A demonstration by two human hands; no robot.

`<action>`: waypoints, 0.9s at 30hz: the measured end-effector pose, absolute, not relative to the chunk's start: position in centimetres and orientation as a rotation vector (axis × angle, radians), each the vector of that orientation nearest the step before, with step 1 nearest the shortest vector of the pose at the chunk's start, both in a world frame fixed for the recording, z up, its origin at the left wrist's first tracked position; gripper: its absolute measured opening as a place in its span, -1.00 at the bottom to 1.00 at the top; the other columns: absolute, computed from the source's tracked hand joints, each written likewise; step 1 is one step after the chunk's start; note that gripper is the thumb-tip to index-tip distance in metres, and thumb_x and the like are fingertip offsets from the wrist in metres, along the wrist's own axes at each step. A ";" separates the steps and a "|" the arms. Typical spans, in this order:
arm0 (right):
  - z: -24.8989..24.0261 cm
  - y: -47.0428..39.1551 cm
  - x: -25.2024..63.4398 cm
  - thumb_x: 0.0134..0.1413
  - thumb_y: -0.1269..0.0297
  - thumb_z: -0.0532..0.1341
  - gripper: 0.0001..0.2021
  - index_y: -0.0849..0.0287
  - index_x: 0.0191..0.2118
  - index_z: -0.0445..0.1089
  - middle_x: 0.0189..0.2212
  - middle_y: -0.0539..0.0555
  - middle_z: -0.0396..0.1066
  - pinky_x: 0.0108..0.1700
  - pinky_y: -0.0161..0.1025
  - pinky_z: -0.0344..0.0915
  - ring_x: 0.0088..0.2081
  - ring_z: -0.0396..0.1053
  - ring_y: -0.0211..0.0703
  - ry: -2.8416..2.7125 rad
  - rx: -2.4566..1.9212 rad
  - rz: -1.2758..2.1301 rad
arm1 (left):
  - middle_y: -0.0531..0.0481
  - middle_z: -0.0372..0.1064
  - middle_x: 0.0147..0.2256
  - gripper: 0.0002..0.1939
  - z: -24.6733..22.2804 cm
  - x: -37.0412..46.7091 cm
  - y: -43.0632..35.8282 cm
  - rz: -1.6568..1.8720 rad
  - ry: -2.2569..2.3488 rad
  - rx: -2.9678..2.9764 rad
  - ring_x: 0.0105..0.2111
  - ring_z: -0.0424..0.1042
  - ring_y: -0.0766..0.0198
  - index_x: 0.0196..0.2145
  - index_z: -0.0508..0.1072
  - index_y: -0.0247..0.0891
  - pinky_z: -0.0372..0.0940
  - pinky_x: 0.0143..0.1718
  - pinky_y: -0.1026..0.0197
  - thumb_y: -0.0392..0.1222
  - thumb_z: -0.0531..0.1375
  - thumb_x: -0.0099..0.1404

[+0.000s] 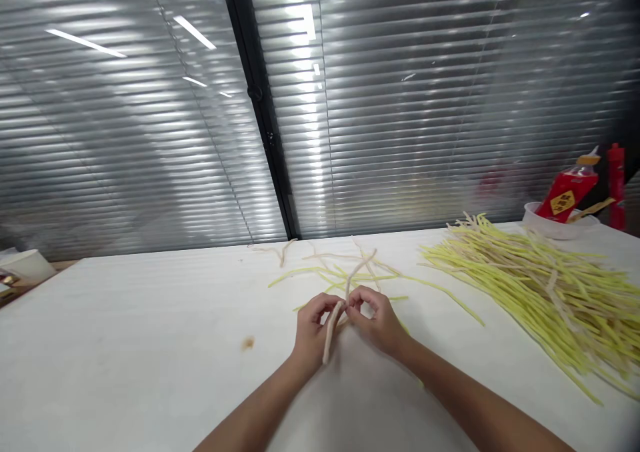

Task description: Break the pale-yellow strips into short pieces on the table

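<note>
At the far left edge of the white table (125,345), I note a pale paper cup (27,265) lying partly out of frame, well apart from the work area. Moving right, a small brown stain (247,343) marks the tabletop near my left hand (314,325). Both hands meet at the table's centre: the left hand is curled with fingertips pinched on a pale strand (331,329), and my right hand (376,319) is likewise curled, its fingertips gripping the same strand just beside the left. Directly behind the hands lies a loose scatter of yellow-green and beige strands (345,275), touching or crossing one another; nothing stands between the hands and this scatter. Further right, a large heap of yellow-green strands (545,285) spreads toward the table's right edge. Behind the heap sits a white bowl (555,225) holding a red pouch (565,195) with a yellow label, and a red bottle (617,179) stands beside it. The table surface is flat and matte. The room behind is closed by glass panes with horizontal blinds (425,105), divided by a dark vertical frame (260,105); ceiling lights reflect in the glass. The held strand's long axis runs from near-left to far-right: its lower end hangs toward my left wrist, and its upper part rises past the fingertips away from me.
</note>
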State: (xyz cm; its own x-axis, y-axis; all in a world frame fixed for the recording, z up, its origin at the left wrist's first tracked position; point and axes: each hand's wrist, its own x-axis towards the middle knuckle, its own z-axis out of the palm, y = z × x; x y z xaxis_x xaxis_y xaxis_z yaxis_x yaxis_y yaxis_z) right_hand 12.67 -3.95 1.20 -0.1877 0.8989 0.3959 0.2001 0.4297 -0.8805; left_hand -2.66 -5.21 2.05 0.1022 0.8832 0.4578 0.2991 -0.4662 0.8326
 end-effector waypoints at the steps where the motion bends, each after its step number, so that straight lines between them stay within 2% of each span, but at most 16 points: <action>1: 1.3 -4.0 12.6 -0.04 0.35 0.17 -0.92 0.18 -0.49 0.28 -0.53 -0.03 0.25 -0.31 -0.28 0.12 -0.43 0.21 -0.24 -1.601 -0.948 0.970 | -0.02 0.43 -0.45 -0.90 2.0 -2.7 -5.3 1.401 1.132 1.902 -0.42 0.38 0.29 -0.40 0.47 -0.26 0.25 -0.35 0.27 -0.25 0.15 0.20; 5: 1.5 -3.9 12.5 -0.10 0.37 0.19 -0.92 0.20 -0.53 0.28 -0.58 -0.05 0.21 -0.36 -0.32 0.11 -0.47 0.16 -0.28 -1.338 -0.813 1.375 | -0.03 0.42 -0.42 -0.85 1.8 -3.1 -5.4 1.457 0.992 2.138 -0.40 0.39 0.30 -0.32 0.45 -0.24 0.26 -0.33 0.26 -0.36 0.09 0.22; 8: 1.5 -3.9 12.5 -0.12 0.39 0.18 -0.93 0.21 -0.54 0.28 -0.59 -0.05 0.21 -0.39 -0.33 0.10 -0.49 0.15 -0.30 -1.271 -0.758 1.484 | -0.04 0.42 -0.40 -0.82 2.0 -3.3 -5.3 1.439 0.924 2.206 -0.38 0.39 0.29 -0.29 0.44 -0.24 0.27 -0.32 0.25 -0.39 0.07 0.23; 14: 1.1 -3.9 12.8 0.00 0.33 0.16 -0.93 0.19 -0.44 0.33 -0.48 0.00 0.29 -0.26 -0.28 0.17 -0.38 0.23 -0.23 -1.544 -0.739 1.179 | -0.07 0.41 -0.37 -0.84 2.8 -3.4 -5.0 1.403 0.819 2.206 -0.34 0.38 0.28 -0.30 0.43 -0.24 0.28 -0.29 0.23 -0.38 0.07 0.24; 17: 1.2 -3.9 12.9 0.02 0.33 0.13 -0.90 0.19 -0.46 0.32 -0.52 -0.02 0.27 -0.27 -0.28 0.16 -0.41 0.23 -0.23 -1.623 -0.747 1.089 | -0.08 0.39 -0.36 -0.84 3.0 -3.3 -5.0 1.415 0.801 2.188 -0.33 0.38 0.27 -0.30 0.44 -0.24 0.30 -0.30 0.22 -0.38 0.08 0.24; 22: 1.4 -3.8 13.0 0.02 0.36 0.10 -0.85 0.20 -0.53 0.30 -0.56 -0.02 0.27 -0.32 -0.30 0.17 -0.45 0.23 -0.25 -1.574 -0.783 1.122 | -0.07 0.35 -0.35 -0.79 2.8 -3.5 -5.0 1.453 0.780 2.338 -0.34 0.36 0.29 -0.24 0.44 -0.21 0.30 -0.34 0.25 -0.40 0.06 0.25; 27: 1.8 -4.1 12.9 -0.03 0.36 0.12 -0.86 0.19 -0.55 0.29 -0.58 -0.03 0.25 -0.35 -0.31 0.17 -0.45 0.21 -0.25 -1.573 -0.882 1.096 | -0.11 0.37 -0.30 -0.70 3.0 -4.0 -5.0 1.372 0.645 2.709 -0.28 0.38 0.24 -0.12 0.42 -0.16 0.30 -0.28 0.19 -0.41 0.06 0.24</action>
